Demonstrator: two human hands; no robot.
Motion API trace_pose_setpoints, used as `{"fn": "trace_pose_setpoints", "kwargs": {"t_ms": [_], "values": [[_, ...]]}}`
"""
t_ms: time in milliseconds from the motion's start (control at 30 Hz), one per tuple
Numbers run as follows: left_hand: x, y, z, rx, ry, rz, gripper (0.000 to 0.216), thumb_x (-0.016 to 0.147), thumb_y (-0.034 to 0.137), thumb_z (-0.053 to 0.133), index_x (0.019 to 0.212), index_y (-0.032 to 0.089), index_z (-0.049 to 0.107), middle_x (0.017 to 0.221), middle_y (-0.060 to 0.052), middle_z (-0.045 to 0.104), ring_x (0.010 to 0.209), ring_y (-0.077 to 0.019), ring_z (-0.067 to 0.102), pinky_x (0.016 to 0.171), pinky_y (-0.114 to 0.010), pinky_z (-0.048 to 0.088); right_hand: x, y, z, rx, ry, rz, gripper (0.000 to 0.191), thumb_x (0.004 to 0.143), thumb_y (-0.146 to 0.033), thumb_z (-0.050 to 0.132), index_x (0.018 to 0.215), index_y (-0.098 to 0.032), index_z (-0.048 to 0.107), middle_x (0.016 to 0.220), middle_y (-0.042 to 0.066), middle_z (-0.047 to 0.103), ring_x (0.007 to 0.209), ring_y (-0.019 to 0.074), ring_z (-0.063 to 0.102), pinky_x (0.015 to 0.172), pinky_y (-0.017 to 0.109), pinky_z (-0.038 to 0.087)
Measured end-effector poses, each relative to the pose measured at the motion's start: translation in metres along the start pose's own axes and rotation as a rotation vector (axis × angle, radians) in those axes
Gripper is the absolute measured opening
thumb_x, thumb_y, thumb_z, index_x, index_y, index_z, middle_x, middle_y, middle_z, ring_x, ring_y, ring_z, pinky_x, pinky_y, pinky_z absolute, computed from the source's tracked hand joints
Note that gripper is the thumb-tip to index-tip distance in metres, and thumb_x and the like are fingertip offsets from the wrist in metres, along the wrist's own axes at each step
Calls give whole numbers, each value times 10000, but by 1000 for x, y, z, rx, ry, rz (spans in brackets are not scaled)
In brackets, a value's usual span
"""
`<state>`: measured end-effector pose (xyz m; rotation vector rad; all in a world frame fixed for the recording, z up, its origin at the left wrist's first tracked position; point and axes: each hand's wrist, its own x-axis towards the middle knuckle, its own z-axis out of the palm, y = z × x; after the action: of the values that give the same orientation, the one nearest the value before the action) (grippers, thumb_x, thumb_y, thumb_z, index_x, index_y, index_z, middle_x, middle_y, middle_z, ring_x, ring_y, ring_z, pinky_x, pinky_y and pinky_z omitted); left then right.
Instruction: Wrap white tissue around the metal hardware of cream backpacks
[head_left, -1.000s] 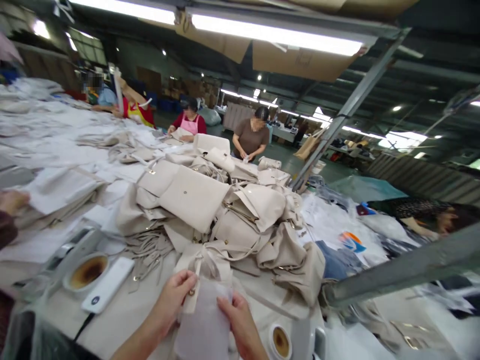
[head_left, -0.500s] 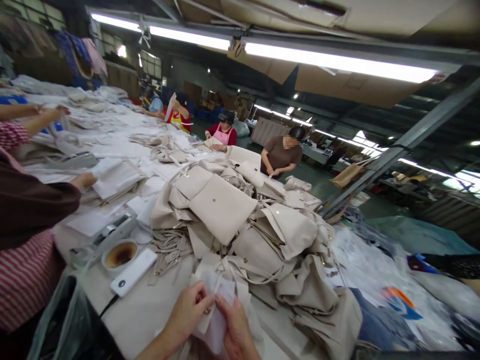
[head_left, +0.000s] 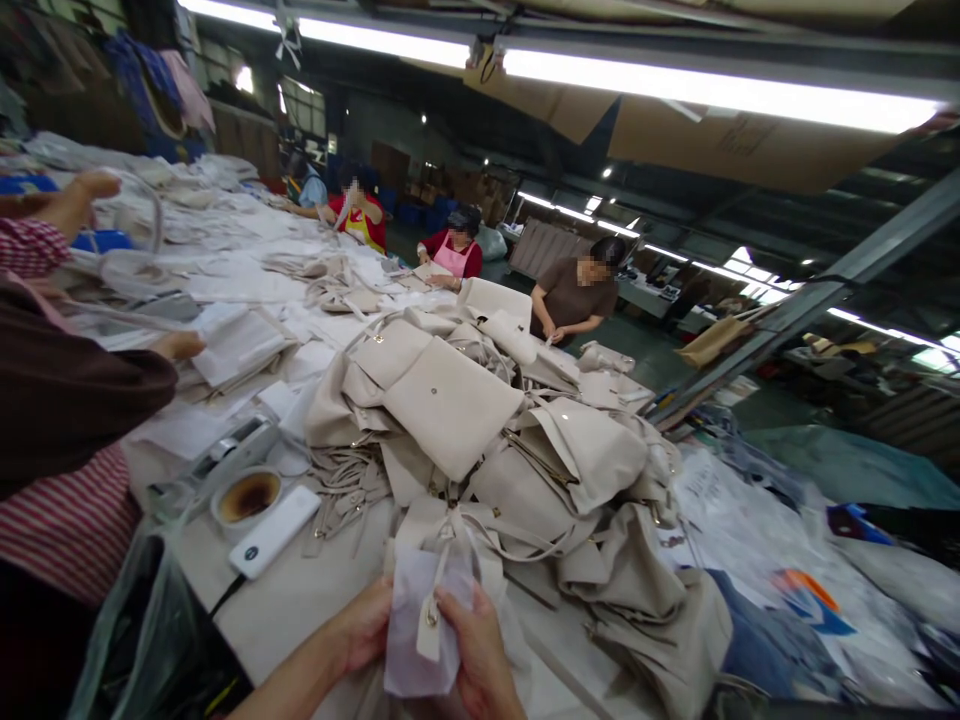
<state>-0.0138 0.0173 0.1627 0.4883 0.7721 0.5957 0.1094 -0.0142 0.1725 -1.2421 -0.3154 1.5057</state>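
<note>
My left hand (head_left: 364,632) and my right hand (head_left: 478,655) are low in the middle of the view, both closed on a thin white tissue sheet (head_left: 412,625) wrapped round a beige strap tab (head_left: 430,620) with a small metal stud. The strap leads up to a beige bag (head_left: 450,530) at the front of a big heap of beige bags (head_left: 487,440) on the long table (head_left: 292,600). My right thumb presses the tab near the stud. The left fingers grip the sheet's left edge.
A white power bank (head_left: 274,531) and a white bowl with brown residue (head_left: 246,497) lie left of my hands. A person in a striped top (head_left: 60,500) stands close on the left. Several other workers (head_left: 574,295) stand along the table. Plastic bags (head_left: 750,560) cover the right.
The view has shifted slightly. The tissue sheet has been pulled up and spread over the strap tab, and my hands have moved a little lower and apart on it.
</note>
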Motion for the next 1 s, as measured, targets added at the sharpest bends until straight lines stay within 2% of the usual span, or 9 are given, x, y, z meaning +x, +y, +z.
{"fn": "trace_pose_setpoints", "kwargs": {"t_ms": [133,233,333,533,667,733,800,900,1000], "values": [[8,4,7,-92,-36,-32,243,638,301,774,789,113,738,741,-111,765,717,-257,709,767,-346,536,0,-4,-7,-101,10,-50,504,541,-309,828,992,-159,659,868,73,780,793,271,720,761,385,557],[7,5,1,-232,-89,-100,357,667,439,738,830,121,739,794,-119,770,821,-289,714,825,-368,527,0,-3,-9,-85,51,-89,505,551,-321,820,1008,-190,650,884,69,777,810,278,720,769,392,558],[-3,1,-3,-239,-99,-46,523,699,592,681,929,124,727,887,-131,768,904,-304,700,862,-390,511,2,4,-11,-55,78,-123,498,569,-349,815,1015,-204,648,904,68,772,821,278,715,764,392,559],[-13,-3,5,178,165,65,427,513,273,823,894,115,712,780,-84,751,773,-251,675,734,-332,500,10,11,-21,-202,79,-138,476,581,-398,810,981,-177,674,849,64,760,778,265,693,718,370,542],[-14,2,-2,295,151,78,356,539,251,728,868,122,687,797,-74,737,811,-256,660,759,-338,495,15,-8,-17,-302,-71,-39,441,619,-437,789,943,-148,711,761,53,738,685,221,665,655,323,503],[-15,4,-6,541,195,171,272,586,251,672,836,145,667,822,-68,728,826,-257,648,759,-335,487,19,-16,-12,-376,-99,-23,389,619,-442,782,855,-140,718,665,26,696,582,174,603,560,273,446],[-18,4,-5,889,324,303,175,670,251,602,824,176,638,864,-63,714,849,-250,631,777,-335,468,25,-18,-7,-424,-68,-61,337,594,-423,792,766,-149,697,606,-7,648,528,136,532,497,236,375],[-25,5,4,1258,446,406,143,772,213,479,860,200,591,922,-72,686,905,-247,613,833,-354,437,30,-11,-1,-431,-21,-136,325,597,-435,782,742,-168,669,620,-24,628,563,130,514,511,227,370],[-35,17,10,1158,334,333,179,696,177,527,872,198,551,883,-57,669,859,-237,619,774,-340,457,30,-5,1,-423,6,-181,345,617,-464,759,779,-174,664,660,-21,636,623,144,537,561,233,407]]}}
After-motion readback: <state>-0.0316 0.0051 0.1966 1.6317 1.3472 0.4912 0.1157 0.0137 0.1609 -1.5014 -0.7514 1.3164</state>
